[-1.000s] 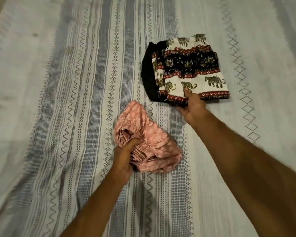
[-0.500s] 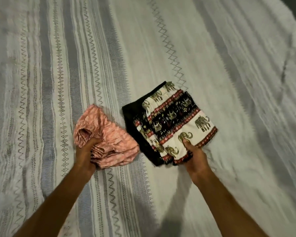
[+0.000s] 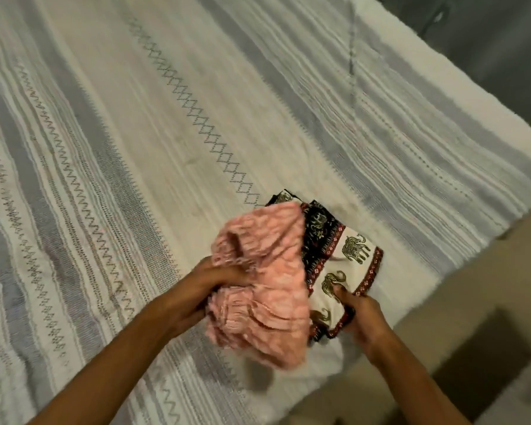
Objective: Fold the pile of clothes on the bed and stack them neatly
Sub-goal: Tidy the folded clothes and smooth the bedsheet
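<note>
The left hand (image 3: 215, 282) gripped the pink garment (image 3: 262, 280) at its gathered near-left edge, fingers curled into the cloth. The pink piece lay partly over the left half of the folded elephant-print garment (image 3: 345, 262), which sat on the bedspread (image 3: 135, 148) near the bed's right edge. The right hand (image 3: 357, 311) pinched that print garment at its near corner, thumb on top and the other fingers tucked out of sight beneath. The relation that mattered was the offset: the pink bundle hung to the left of and nearer than the print stack's centre, so it looked in need of travel away and to the right to sit square. The left hand, already holding it, was best placed for that, while the right steadied the stack. The pink piece looked bunched rather than flat, and might slump off.
</note>
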Demonstrator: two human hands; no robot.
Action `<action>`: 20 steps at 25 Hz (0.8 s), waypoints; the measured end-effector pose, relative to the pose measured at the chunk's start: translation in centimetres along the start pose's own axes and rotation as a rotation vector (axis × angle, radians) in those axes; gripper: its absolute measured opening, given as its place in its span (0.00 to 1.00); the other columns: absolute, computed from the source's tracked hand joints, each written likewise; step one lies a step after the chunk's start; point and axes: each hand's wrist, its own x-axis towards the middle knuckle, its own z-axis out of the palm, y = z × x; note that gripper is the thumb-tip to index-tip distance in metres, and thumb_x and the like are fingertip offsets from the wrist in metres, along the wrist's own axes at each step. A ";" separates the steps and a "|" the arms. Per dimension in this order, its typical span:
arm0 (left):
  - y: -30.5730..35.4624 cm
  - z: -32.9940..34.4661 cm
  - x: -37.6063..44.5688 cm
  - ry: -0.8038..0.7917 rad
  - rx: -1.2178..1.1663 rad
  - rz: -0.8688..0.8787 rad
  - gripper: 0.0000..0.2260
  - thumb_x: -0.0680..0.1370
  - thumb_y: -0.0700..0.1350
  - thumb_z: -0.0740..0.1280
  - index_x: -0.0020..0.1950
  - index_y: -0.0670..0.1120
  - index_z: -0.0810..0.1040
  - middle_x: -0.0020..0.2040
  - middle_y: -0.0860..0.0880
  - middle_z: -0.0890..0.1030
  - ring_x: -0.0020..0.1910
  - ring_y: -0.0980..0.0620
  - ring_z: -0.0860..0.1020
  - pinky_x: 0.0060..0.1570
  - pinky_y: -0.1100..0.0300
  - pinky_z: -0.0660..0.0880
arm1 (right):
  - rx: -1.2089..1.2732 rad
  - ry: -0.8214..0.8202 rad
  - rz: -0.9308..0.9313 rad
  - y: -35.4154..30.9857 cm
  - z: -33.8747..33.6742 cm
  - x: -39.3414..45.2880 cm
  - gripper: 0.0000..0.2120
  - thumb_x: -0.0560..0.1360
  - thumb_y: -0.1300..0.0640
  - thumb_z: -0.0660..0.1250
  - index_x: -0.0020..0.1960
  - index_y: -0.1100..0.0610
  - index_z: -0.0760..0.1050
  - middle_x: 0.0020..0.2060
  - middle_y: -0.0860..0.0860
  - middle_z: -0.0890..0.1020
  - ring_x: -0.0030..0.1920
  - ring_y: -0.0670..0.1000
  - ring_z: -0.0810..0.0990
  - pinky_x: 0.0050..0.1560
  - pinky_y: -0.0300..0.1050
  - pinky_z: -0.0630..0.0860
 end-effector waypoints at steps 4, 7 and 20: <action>-1.0 7.0 7.3 -0.089 0.467 -0.158 0.19 0.72 0.38 0.78 0.62 0.46 0.83 0.55 0.47 0.88 0.54 0.47 0.86 0.61 0.49 0.80 | -0.044 0.079 -0.026 0.6 -0.1 0.0 0.14 0.74 0.56 0.70 0.56 0.62 0.83 0.48 0.61 0.87 0.48 0.63 0.87 0.45 0.60 0.86; -3.0 7.1 11.2 0.004 0.645 -0.232 0.15 0.71 0.41 0.80 0.57 0.47 0.85 0.48 0.48 0.89 0.46 0.50 0.87 0.61 0.46 0.81 | -0.011 0.085 -0.045 0.9 -0.3 0.5 0.13 0.76 0.60 0.70 0.59 0.61 0.83 0.47 0.56 0.89 0.51 0.59 0.87 0.53 0.55 0.85; -0.3 1.8 13.3 0.539 1.248 0.412 0.43 0.68 0.81 0.65 0.73 0.54 0.69 0.67 0.52 0.76 0.65 0.50 0.73 0.62 0.48 0.72 | 0.166 -0.128 -0.051 0.1 3.3 0.7 0.29 0.68 0.50 0.82 0.66 0.55 0.80 0.55 0.55 0.88 0.55 0.58 0.87 0.62 0.59 0.80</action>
